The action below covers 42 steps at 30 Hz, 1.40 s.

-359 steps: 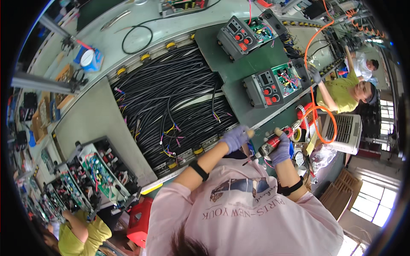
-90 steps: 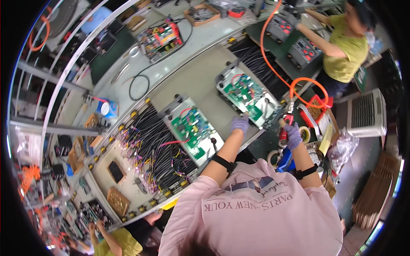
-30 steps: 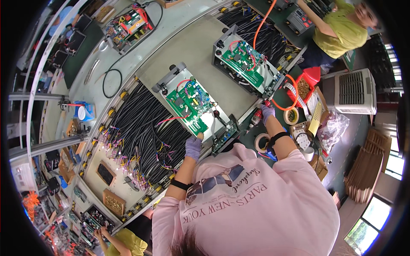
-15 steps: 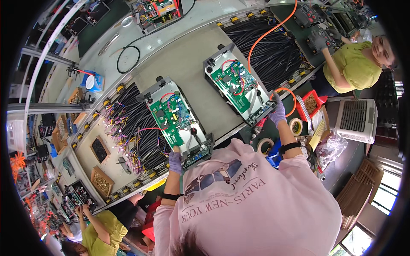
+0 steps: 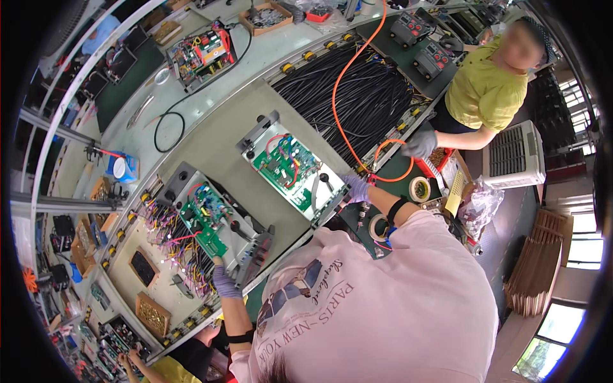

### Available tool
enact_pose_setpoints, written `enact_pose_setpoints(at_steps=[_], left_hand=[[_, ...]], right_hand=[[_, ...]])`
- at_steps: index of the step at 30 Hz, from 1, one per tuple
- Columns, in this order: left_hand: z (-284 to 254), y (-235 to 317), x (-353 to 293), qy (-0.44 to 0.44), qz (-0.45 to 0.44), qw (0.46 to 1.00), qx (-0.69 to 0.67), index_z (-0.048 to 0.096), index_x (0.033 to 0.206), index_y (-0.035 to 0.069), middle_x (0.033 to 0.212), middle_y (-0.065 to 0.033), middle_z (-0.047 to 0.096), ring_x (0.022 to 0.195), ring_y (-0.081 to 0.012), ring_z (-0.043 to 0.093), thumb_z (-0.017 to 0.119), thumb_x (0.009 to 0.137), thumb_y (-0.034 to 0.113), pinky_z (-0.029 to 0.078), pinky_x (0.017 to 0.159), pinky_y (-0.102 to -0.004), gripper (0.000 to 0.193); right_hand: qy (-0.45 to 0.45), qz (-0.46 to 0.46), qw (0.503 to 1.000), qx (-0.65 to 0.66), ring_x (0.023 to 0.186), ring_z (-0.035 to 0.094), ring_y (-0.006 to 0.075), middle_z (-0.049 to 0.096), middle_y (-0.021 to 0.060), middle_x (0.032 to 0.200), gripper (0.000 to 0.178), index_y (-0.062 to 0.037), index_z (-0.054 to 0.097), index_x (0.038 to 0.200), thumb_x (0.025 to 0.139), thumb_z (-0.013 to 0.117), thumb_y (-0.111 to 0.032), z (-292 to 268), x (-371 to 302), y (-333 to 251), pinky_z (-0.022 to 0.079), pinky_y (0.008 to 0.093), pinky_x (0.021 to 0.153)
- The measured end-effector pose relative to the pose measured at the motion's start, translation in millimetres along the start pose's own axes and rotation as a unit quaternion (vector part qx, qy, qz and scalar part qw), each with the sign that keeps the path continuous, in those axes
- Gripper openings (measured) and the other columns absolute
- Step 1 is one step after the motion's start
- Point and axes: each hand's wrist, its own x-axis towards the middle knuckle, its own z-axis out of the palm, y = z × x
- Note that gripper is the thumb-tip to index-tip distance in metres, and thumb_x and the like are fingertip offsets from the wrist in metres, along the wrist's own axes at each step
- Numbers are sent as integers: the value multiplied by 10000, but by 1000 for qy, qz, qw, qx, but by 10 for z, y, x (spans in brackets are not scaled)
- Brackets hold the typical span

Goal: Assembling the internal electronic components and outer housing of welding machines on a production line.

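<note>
Two open metal chassis with green circuit boards stand on the bench, side by side. At the left chassis (image 5: 211,220), my left hand (image 5: 226,282), in a purple glove with bare fingertips, is closed at the near board edge; its fingers are partly hidden. A red wire runs from that board toward the loose wire ends beside it. My right hand (image 5: 357,189), gloved alike, grips the near end of the right chassis (image 5: 290,167). A bundle of black cables (image 5: 348,96) lies beyond the right chassis. An orange hose (image 5: 336,96) crosses it and loops near my right hand.
A co-worker's grey-gloved hand (image 5: 421,142) reaches toward the hose loop, above a red bin (image 5: 440,159). Tape rolls (image 5: 419,189) lie right of my right arm. Another wired unit (image 5: 201,57) and a black cable loop (image 5: 169,131) lie on the far bench. A parts box (image 5: 153,314) is at left.
Both chassis have moved left along the bench with my hands, the left one now over more of the wires. The view has turned. The co-worker's hand has left a grey device and reaches toward the hose.
</note>
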Motion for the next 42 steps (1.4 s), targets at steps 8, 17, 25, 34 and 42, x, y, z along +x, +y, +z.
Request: enact_pose_setpoints(at_steps=[8,17,25,34,42], left_hand=[[776,1455,-320,-65,110,991,-44,597,947,89,826,-85,630,691,-241,605,435,869,380,515,628,-389,343],[620,2889,677,22,26,998,62,554,726,142,577,-15,519,460,-181,483,406,870,400,399,412,-325,330],[581,3108,1127,-22,-54,996,73,396,533,203,403,64,262,308,-111,219,316,877,480,155,303,-267,449],[424,3089,1103,-85,-85,992,49,421,595,224,451,74,303,373,-110,254,335,855,503,194,368,-298,391],[610,3007,1018,6,-17,991,132,474,687,217,533,53,409,459,-115,369,356,846,497,305,432,-325,343]], right_hand=[[-29,-104,990,-90,1024,501,106,571,13,1143,994,-69,404,1294,429,891,-114,886,-139,-867,401,301,938],[108,-121,987,-6,989,560,163,605,78,1081,714,-42,496,1212,632,789,-336,1464,292,-2033,431,295,880],[147,-123,976,103,973,571,174,603,80,1091,614,-43,544,1176,717,709,-417,1224,683,-2698,439,287,860],[66,-128,986,83,859,617,163,627,88,1018,634,-25,557,1154,682,743,-406,958,988,-2517,504,273,711],[63,-134,987,64,913,604,160,622,81,1045,599,-45,553,1169,713,725,-393,893,872,-2621,487,279,797]])
